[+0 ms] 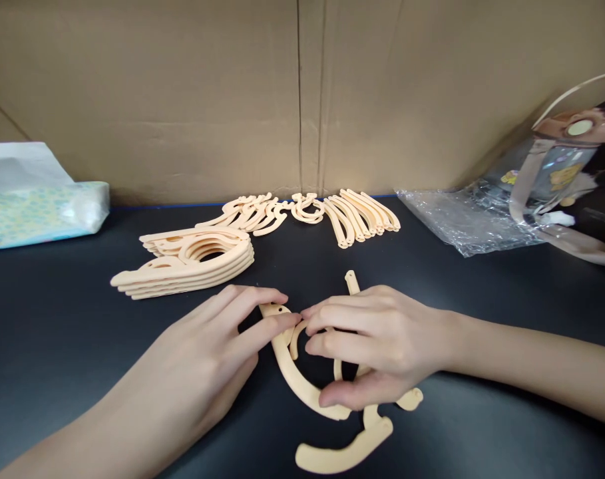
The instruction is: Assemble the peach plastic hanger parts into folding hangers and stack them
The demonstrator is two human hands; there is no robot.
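Your left hand (212,346): index and middle fingertips on the far, holed end of the beige curved arm (297,380); thumb hidden, can't tell if it pinches. Your right hand (377,332) seems to grasp the same arm, thumb on its near end, palm over the beige strip (351,283). Arm sits between your hands, near middle of the worktop (272,432). Best to steady the holed end left, press squarely right; sideways force may skew the joint. Mind the hook-shaped piece (345,458) just nearer. Check alignment against the hanger-like stack (197,269), far left.
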